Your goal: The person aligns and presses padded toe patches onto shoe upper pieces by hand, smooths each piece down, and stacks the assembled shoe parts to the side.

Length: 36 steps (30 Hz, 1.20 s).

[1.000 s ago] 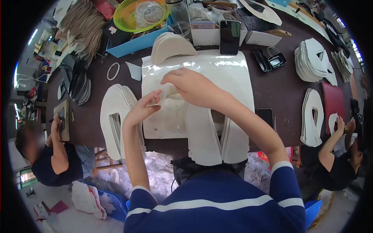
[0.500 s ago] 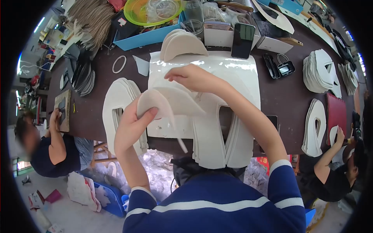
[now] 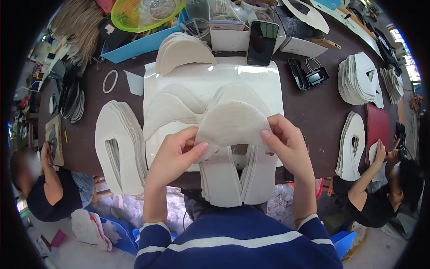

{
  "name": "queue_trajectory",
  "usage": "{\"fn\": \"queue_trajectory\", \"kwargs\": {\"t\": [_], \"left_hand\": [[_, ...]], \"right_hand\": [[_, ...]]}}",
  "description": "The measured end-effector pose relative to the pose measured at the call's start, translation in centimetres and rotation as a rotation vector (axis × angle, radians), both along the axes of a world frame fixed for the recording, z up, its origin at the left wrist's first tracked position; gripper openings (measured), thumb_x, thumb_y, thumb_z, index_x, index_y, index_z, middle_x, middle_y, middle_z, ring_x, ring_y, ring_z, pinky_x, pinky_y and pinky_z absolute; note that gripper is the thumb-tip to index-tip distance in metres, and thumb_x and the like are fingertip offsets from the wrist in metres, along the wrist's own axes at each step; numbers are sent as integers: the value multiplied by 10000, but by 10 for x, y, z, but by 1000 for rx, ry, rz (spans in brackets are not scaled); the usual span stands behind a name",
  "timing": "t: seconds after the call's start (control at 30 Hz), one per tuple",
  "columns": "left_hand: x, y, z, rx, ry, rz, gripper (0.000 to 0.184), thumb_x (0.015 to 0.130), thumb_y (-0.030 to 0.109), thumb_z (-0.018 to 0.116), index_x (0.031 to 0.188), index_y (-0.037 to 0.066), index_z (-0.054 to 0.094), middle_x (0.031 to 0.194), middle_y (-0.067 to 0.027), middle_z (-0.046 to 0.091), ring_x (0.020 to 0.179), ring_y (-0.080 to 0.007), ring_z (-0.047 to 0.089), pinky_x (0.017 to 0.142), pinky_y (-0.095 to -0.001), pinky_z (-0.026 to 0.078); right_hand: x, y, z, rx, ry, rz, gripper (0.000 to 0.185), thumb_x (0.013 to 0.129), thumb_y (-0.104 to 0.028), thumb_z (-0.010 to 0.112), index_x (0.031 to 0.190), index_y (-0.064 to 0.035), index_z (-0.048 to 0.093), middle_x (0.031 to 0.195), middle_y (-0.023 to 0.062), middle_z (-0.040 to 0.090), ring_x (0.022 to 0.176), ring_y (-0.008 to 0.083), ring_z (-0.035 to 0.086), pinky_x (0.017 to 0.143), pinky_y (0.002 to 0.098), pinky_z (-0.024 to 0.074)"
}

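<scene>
Between my two hands is a curved off-white sheet piece, shaped like a half-moon with a notch in its lower edge. My left hand pinches its left end and my right hand pinches its right end. Under it lies a stack of U-shaped off-white pieces, legs hanging over the table's front edge. Left of the held piece, a loose pile of half-moon pieces rests on a glossy white board. Another half-moon stack sits at the board's back edge.
To the left stands a stack of looped white pieces; similar stacks are at the right. A phone leans against a box at the back, near a small black open case. Co-workers sit on both sides.
My right hand has come down from above the board to grip the piece's right end. The piece, earlier bent in my left hand alone, is now spread between both hands. The view has shifted.
</scene>
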<state>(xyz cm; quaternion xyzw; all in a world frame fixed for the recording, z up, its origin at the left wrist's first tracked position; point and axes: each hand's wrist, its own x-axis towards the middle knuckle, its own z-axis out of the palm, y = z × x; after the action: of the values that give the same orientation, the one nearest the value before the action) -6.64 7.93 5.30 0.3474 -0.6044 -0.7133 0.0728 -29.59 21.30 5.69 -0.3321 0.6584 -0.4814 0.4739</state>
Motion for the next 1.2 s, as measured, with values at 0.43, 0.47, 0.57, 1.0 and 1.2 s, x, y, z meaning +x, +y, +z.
{"fn": "queue_trajectory", "kwargs": {"t": [0.43, 0.47, 0.57, 1.0, 1.2], "left_hand": [[-45, 14, -23, -520, -201, 257, 390, 883, 41, 624, 1269, 37, 571, 668, 23, 501, 527, -25, 392, 480, -202, 313], [-46, 15, -25, -554, -202, 256, 376, 881, 41, 627, 1255, 47, 586, 657, 29, 470, 524, -25, 368, 475, -206, 294], [-51, 14, -28, -584, -208, 277, 311, 877, 43, 636, 1187, 60, 632, 661, 34, 452, 521, -21, 337, 464, -212, 268], [-55, 7, -30, -574, -295, 252, 186, 883, 83, 642, 1056, 21, 670, 900, -108, 687, 615, -144, 547, 581, -274, 454], [-56, 7, -24, -465, -309, 258, 181, 875, 80, 643, 1044, 19, 663, 706, -44, 575, 532, -94, 463, 511, -260, 386]], "right_hand": [[-12, -1, -30, -139, 501, -116, 159, 857, 10, 631, 1004, -21, 684, 723, 44, 624, 590, 73, 535, 543, 228, 424], [-12, -3, -31, -136, 511, -116, 145, 857, 14, 629, 984, -16, 690, 736, 54, 634, 599, 83, 546, 550, 230, 428], [-14, -7, -33, -128, 530, -115, 128, 857, 22, 624, 955, -8, 700, 759, 76, 652, 617, 107, 567, 567, 237, 437], [-12, -13, -39, -67, 531, -130, 118, 879, -4, 624, 964, 10, 704, 760, 35, 659, 638, 31, 528, 566, 189, 402], [-14, -14, -45, -75, 570, -90, 103, 894, -12, 597, 974, 6, 658, 792, 68, 657, 664, 109, 572, 623, 246, 451]]}}
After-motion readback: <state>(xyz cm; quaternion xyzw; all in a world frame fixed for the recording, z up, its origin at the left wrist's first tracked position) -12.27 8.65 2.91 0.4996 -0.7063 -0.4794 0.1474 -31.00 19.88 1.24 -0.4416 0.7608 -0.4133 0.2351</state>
